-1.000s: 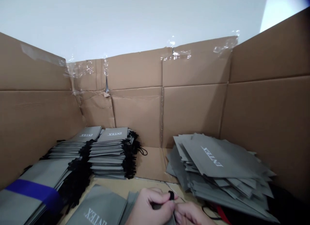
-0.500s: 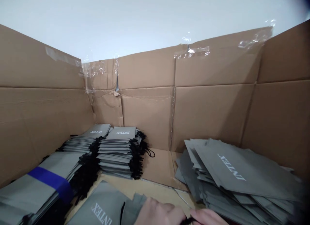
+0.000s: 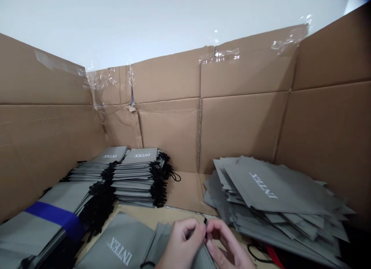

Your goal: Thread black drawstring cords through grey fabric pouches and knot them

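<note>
My left hand (image 3: 184, 242) and my right hand (image 3: 224, 244) meet low in the middle of the view, fingertips pinched together. Between them is a short bit of black drawstring cord (image 3: 206, 221), held by both. Below the fingers a grey fabric pouch (image 3: 203, 258) hangs or lies, mostly covered by the hands. Left of my left hand lies a flat grey pouch (image 3: 116, 242) printed INTEX, with another grey pouch partly under the wrist. The cord's ends are hidden by my fingers.
Cardboard walls (image 3: 171, 134) enclose the work surface. Neat stacks of corded pouches (image 3: 135, 180) stand at back left, before them a bundle with a blue band (image 3: 55, 215). A loose pile of grey pouches (image 3: 269, 188) lies right, near a red strip (image 3: 274, 257) and black cord.
Both hands have risen into fuller view and come close together on the black cord. The view has shifted slightly, and the red strip at lower right now shows more.
</note>
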Action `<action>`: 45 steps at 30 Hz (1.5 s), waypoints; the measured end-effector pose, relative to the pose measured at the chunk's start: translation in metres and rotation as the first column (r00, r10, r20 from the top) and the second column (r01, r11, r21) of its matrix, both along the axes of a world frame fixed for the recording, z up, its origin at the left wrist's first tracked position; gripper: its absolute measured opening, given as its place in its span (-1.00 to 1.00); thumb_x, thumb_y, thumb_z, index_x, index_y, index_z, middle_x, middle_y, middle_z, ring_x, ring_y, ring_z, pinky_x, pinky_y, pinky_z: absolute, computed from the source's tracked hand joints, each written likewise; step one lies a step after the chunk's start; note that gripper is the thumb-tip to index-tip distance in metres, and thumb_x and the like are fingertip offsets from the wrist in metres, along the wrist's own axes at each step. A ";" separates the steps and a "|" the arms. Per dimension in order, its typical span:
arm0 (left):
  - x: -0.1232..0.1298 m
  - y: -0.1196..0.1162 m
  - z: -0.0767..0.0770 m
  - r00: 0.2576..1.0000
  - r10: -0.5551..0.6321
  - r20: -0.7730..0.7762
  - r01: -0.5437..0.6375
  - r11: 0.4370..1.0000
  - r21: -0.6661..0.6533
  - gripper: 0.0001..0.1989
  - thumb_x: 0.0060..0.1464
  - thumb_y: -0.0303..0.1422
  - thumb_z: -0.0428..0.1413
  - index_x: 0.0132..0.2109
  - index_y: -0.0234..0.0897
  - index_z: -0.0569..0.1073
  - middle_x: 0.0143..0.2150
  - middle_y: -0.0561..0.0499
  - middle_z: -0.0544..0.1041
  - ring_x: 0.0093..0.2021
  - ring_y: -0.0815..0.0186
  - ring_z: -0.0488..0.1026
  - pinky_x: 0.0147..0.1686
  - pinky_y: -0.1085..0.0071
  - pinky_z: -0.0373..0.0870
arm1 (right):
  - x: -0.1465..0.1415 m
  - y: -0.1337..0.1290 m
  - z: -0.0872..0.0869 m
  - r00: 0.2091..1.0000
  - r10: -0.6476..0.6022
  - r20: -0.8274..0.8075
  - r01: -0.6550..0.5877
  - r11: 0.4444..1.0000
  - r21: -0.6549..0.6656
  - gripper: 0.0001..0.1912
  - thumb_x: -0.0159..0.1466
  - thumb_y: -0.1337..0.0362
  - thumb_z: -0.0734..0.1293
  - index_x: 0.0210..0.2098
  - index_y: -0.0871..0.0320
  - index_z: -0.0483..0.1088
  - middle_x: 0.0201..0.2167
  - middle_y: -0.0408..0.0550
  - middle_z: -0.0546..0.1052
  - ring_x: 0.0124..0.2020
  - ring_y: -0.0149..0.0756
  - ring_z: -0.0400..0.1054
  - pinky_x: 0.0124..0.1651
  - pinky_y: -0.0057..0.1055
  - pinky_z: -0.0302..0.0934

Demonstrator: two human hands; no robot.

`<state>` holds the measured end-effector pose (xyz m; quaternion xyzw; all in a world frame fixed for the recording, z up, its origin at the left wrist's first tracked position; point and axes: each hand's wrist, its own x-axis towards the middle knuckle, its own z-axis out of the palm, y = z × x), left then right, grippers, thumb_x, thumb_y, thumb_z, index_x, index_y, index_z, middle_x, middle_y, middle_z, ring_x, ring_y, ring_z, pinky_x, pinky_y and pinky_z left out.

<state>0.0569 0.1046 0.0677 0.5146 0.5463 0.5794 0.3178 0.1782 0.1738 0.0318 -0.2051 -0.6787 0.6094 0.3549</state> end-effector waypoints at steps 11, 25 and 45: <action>0.008 -0.003 -0.001 0.962 -0.102 0.255 0.098 0.995 0.025 -0.54 -0.08 0.03 0.10 -0.54 -0.30 0.25 -0.55 0.12 0.18 -0.45 0.40 0.12 -0.42 0.50 0.09 | 0.007 -0.005 0.002 0.978 -0.149 0.144 0.080 0.912 0.402 -0.78 0.29 0.06 0.15 -0.25 0.08 0.19 -0.37 -0.14 0.32 -0.38 -0.32 0.27 -0.33 -0.43 0.19; 0.020 -0.017 0.005 0.777 -0.097 0.622 0.163 0.985 -0.050 -0.62 -0.27 -0.19 0.33 -0.52 -0.34 0.32 -0.57 0.08 0.39 -0.47 0.41 0.31 -0.40 0.53 0.16 | 0.021 -0.008 0.037 0.909 -0.396 -0.132 0.236 0.226 0.945 -0.78 0.36 0.30 0.11 -0.43 0.14 0.21 -0.57 -0.16 0.37 -0.53 -0.37 0.20 -0.53 -0.50 0.06; -0.011 -0.010 -0.019 0.661 -0.286 0.694 0.672 0.637 -0.378 -0.80 -0.56 -0.59 0.26 -0.61 -0.36 0.44 -0.64 0.14 0.43 -0.59 0.53 0.32 -0.53 0.65 0.27 | 0.038 -0.021 0.063 0.994 0.011 0.108 -0.102 -0.231 0.968 -0.67 0.31 0.54 0.07 -0.37 0.20 0.41 -0.57 -0.19 0.46 -0.59 -0.43 0.17 -0.51 -0.42 0.09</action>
